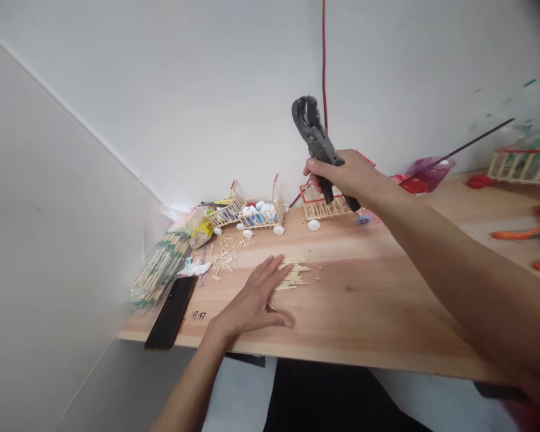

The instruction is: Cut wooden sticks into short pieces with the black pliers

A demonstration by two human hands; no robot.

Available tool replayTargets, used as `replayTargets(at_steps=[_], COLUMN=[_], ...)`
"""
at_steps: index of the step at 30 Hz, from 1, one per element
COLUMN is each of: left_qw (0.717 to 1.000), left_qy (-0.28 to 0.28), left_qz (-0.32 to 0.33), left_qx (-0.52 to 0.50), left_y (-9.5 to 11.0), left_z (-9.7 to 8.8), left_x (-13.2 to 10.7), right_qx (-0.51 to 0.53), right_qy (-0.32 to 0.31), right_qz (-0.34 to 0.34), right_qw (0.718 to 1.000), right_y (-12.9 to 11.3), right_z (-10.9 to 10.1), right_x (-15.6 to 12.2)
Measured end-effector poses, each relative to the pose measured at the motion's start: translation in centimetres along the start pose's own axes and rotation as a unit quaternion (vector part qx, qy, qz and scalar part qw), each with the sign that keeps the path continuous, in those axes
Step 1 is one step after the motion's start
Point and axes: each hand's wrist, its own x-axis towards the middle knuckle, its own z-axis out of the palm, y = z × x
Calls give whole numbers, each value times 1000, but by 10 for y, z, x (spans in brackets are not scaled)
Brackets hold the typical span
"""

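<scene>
My left hand (256, 298) lies flat on the wooden table with its fingers spread. Its fingertips touch a small pile of short cut wooden sticks (297, 275). Raised above the table, my right hand (342, 171) is wrapped round the handles of a dark grey pipe cutter (312, 129), whose curved head points up and to the left. Behind that hand, and partly hidden by it, stands a small stick-built cart (326, 209) with red edging and white wheels. Shorter stick pieces (225, 259) lie scattered left of the pile.
Two more stick carts (263, 215) stand against the wall, one holding white and blue items. Bagged sticks (159, 270) and a black phone (171, 313) lie at the left. Orange-handled tools (517, 234) and another stick frame (524, 167) are at the right.
</scene>
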Motion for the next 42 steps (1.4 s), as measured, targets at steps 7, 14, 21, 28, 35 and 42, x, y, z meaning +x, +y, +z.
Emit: replayTargets(at_steps=[7, 14, 21, 28, 35, 42], left_qw=[995, 979, 934, 911, 947, 970], left_qy=[73, 83, 103, 169, 152, 105], left_qz=[12, 117, 174, 226, 182, 129], left_qx=[69, 148, 294, 300, 214, 176], left_y=[-9, 22, 32, 36, 44, 47], left_z=[16, 19, 50, 52, 50, 55], left_x=[17, 66, 67, 68, 69, 73], right_qx=[-5, -32, -62, -110, -90, -94], right_qy=[5, 0, -9, -33, -33, -35], right_qz=[10, 7, -24, -15, -20, 7], right_qw=[1000, 999, 998, 993, 995, 995], right_y=[-5, -10, -8, -14, -11, -5], right_z=[0, -3, -7, -5, -2, 5], right_x=[-3, -5, 2, 1, -3, -7])
